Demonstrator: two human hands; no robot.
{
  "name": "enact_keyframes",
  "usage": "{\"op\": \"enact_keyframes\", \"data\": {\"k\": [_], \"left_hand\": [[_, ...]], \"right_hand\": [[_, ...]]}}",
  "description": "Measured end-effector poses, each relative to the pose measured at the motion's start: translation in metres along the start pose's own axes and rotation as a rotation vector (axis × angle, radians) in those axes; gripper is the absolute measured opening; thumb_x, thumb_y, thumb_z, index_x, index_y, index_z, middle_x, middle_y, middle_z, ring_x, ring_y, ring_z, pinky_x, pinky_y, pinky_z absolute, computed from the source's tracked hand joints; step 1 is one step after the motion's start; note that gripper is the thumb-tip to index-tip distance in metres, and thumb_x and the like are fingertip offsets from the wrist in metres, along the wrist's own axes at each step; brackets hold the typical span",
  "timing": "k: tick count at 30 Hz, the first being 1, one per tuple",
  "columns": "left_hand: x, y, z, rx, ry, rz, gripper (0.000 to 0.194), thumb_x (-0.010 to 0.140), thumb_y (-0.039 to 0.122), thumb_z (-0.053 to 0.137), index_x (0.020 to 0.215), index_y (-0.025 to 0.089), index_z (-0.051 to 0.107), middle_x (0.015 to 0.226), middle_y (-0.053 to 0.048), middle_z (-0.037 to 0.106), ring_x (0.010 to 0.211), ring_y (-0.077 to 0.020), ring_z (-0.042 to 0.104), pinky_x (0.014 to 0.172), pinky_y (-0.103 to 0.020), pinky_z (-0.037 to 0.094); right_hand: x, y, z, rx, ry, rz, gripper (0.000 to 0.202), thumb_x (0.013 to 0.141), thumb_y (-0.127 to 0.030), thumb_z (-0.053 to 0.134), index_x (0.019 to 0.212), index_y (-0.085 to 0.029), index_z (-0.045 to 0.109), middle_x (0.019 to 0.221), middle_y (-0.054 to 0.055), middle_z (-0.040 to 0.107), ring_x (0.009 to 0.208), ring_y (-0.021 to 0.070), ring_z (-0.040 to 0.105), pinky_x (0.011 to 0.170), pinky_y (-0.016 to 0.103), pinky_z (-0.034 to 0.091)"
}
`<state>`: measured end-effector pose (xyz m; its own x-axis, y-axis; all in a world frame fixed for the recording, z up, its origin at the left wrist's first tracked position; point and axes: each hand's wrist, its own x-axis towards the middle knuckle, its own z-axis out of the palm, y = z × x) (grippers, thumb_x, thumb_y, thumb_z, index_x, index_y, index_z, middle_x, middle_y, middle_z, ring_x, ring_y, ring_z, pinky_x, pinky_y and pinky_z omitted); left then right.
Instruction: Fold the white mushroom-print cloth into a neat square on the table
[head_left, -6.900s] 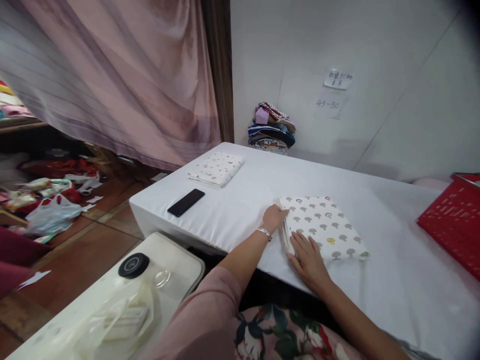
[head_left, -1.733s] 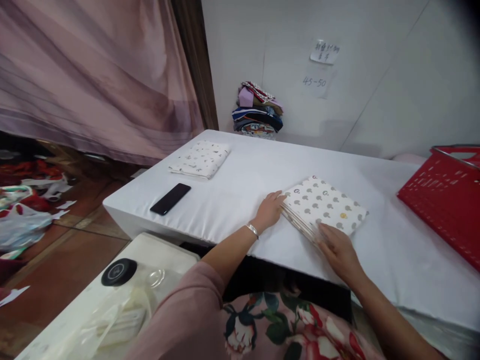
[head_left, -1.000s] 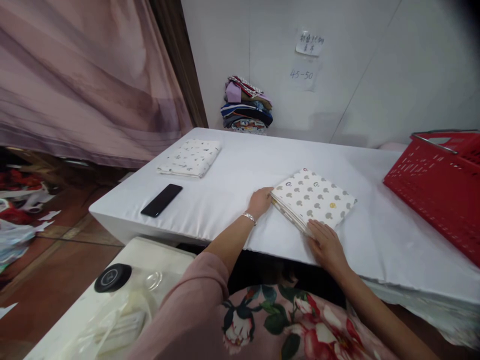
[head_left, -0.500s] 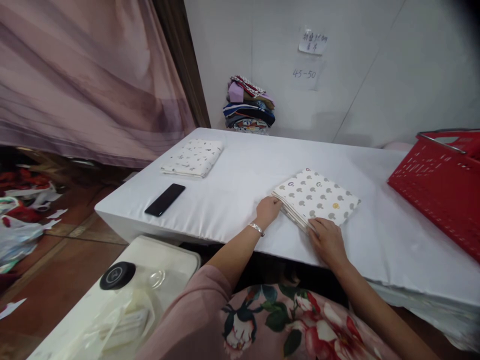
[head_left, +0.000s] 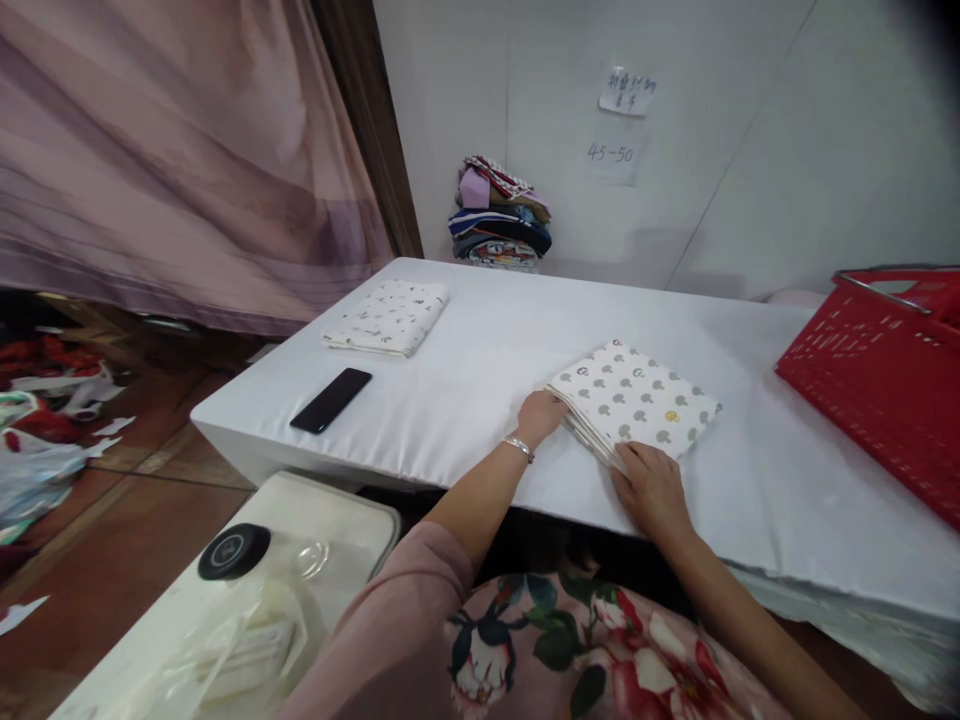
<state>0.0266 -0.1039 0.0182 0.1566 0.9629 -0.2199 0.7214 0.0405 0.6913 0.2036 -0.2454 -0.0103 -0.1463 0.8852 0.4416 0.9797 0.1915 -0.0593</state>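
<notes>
Where the white table (head_left: 495,320) spreads out beneath the hands, a red perforated basket (head_left: 892,370) stands toward its right end and a pile of folded fabrics (head_left: 501,215) rises beyond its far edge. Right of the table's middle, close to its near edge, lies a folded mushroom-print cloth (head_left: 637,385), set cornerwise. It should be light, soft and limp, stiffened only by its own layers; the surface looks matt, so probably not slippery, and nothing suggests it is fragile. The best hold is likely the layered side facing the table's near edge, taken at both corners so every ply is caught together. It is off-white and fairly flat on top, with rows of grey mushrooms, a few picked out in colour and one in yellow. A second folded cloth (head_left: 390,315), white with small dark motifs, rests toward the table's far left corner. Near the table's front edge, the left hand (head_left: 541,415) pinches one corner of that layered side; the right hand (head_left: 654,485) grasps the other, fingers on top. A black phone (head_left: 331,400) lies flat near the table's left end.
</notes>
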Motion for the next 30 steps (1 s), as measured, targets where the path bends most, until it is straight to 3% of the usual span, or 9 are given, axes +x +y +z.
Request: {"op": "enact_keyframes", "data": {"k": [9,12,15,18,22,26,30], "left_hand": [[0.002,-0.016,0.003,-0.097,0.108,0.004,0.017,0.076,0.027,0.051,0.065,0.019,0.060,0.068,-0.001,0.064,0.065,-0.0146,0.057,0.055,-0.024,0.038],[0.006,-0.022,-0.003,-0.214,0.243,-0.025,0.020,0.082,0.029,0.047,0.081,0.018,0.064,0.087,-0.004,0.068,0.081,-0.0155,0.060,0.068,-0.025,0.044],[0.012,-0.023,-0.010,-0.284,0.372,0.007,0.034,0.088,0.041,0.043,0.104,0.017,0.061,0.112,-0.009,0.063,0.097,-0.0167,0.058,0.082,-0.026,0.044],[0.022,-0.017,-0.013,-0.188,0.301,0.107,0.042,0.085,0.047,0.049,0.114,0.018,0.058,0.125,-0.011,0.057,0.102,-0.0188,0.057,0.085,-0.027,0.044],[0.029,-0.008,-0.010,0.038,0.130,0.140,0.020,0.083,0.032,0.051,0.089,0.020,0.066,0.105,-0.007,0.066,0.094,-0.0192,0.059,0.077,-0.027,0.045],[0.011,-0.007,0.002,0.100,0.094,0.132,0.012,0.080,0.025,0.054,0.081,0.020,0.064,0.091,-0.004,0.068,0.084,-0.0187,0.060,0.070,-0.027,0.044],[-0.013,-0.008,0.010,0.100,0.072,0.162,0.009,0.080,0.026,0.054,0.078,0.020,0.061,0.086,-0.003,0.067,0.079,-0.0180,0.060,0.067,-0.026,0.044]], "right_hand": [[-0.007,0.004,0.004,0.010,0.001,-0.057,0.034,0.086,-0.022,0.045,0.118,-0.021,0.055,0.109,0.010,0.060,0.098,0.0249,0.052,0.084,0.037,0.038],[-0.010,0.004,0.007,0.008,0.003,-0.052,0.035,0.086,-0.022,0.046,0.120,-0.020,0.053,0.111,0.010,0.060,0.100,0.0249,0.051,0.085,0.038,0.037],[-0.010,0.001,0.008,-0.002,0.004,-0.048,0.038,0.084,-0.021,0.047,0.121,-0.019,0.053,0.113,0.010,0.059,0.101,0.0258,0.051,0.085,0.039,0.038],[-0.009,-0.003,0.008,-0.018,0.005,-0.045,0.043,0.080,-0.014,0.047,0.123,-0.019,0.053,0.113,0.011,0.059,0.101,0.0259,0.051,0.086,0.039,0.038],[-0.010,0.007,0.005,-0.058,-0.012,-0.047,0.046,0.077,-0.010,0.047,0.122,-0.018,0.054,0.115,0.011,0.060,0.102,0.0259,0.052,0.086,0.038,0.038],[-0.020,0.046,-0.001,-0.146,0.039,0.008,0.041,0.081,-0.011,0.041,0.118,-0.019,0.056,0.114,0.010,0.062,0.103,0.0256,0.055,0.085,0.040,0.038],[-0.031,0.072,-0.004,-0.160,0.055,-0.041,0.042,0.082,-0.011,0.039,0.120,-0.017,0.054,0.120,0.011,0.060,0.112,0.0259,0.053,0.090,0.041,0.037]]}}
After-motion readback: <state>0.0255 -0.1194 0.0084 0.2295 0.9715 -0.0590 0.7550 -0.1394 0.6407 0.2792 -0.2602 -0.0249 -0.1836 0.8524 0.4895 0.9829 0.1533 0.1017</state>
